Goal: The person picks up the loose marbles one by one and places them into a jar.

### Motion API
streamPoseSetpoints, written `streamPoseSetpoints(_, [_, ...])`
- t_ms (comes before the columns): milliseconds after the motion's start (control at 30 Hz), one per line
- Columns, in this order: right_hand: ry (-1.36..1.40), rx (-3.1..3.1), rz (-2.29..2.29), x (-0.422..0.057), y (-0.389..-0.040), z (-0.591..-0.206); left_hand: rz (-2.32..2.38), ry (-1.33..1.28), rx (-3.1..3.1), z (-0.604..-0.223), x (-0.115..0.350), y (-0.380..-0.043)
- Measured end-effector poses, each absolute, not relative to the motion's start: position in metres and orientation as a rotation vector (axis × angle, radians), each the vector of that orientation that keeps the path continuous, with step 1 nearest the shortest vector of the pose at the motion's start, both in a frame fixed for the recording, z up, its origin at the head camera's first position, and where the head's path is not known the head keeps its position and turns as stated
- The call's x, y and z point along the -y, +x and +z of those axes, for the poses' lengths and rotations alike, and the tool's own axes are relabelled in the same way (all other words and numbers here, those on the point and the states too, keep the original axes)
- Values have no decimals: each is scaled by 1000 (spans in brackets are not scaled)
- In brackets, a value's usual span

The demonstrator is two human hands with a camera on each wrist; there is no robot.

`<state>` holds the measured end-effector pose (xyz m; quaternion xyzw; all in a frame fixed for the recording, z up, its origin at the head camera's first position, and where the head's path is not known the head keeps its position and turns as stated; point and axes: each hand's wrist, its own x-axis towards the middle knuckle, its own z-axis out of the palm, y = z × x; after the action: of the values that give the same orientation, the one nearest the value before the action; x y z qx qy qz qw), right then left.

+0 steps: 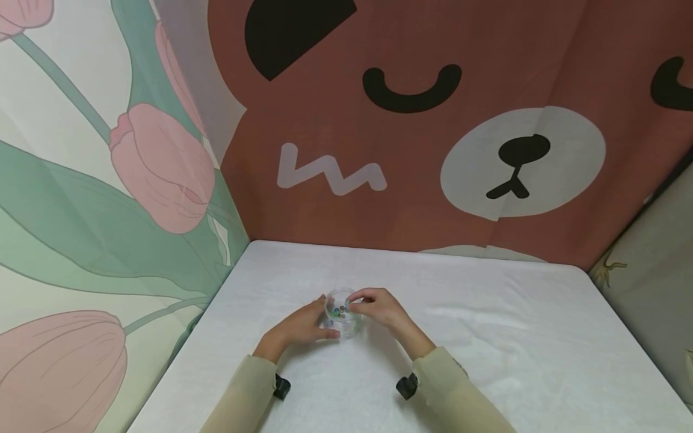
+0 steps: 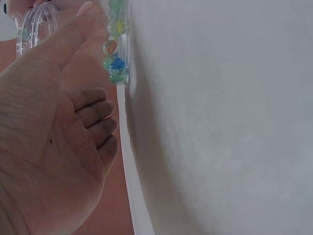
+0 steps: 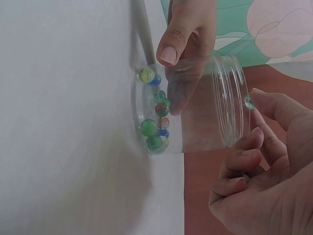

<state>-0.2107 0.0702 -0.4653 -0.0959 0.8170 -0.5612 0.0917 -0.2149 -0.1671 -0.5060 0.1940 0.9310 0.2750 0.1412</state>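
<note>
A clear plastic jar with a ridged, lidless mouth stands upright on the white table. Several glass marbles, green, blue, orange and yellow, lie on its bottom. My left hand holds the jar from the left side, thumb and fingers around its wall. At the jar's mouth, my right hand pinches one greenish marble between thumb and index finger; its other fingers curl close to the rim. In the left wrist view, marbles show through the jar wall beyond the left hand.
The white-covered table stretches out around the jar. Behind it hangs a brown cloth with a bear face, and a tulip-print cloth hangs at the left. Black straps sit at the wrists.
</note>
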Motion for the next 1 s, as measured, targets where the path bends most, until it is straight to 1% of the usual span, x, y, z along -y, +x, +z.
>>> streamPoseSetpoints(300, [-219,-2423,-1630,-69,-212,-464,785,567,-2693,-506,166,-215])
streamPoseSetpoints(667, [-209,-2445,-1587,-68,-213,-464,776,570,-2696,-505,167,-216])
streamPoseSetpoints(1000, [-202,-2496,-1589,-77,-209,-461,727,628,-2734,-507,175,-220])
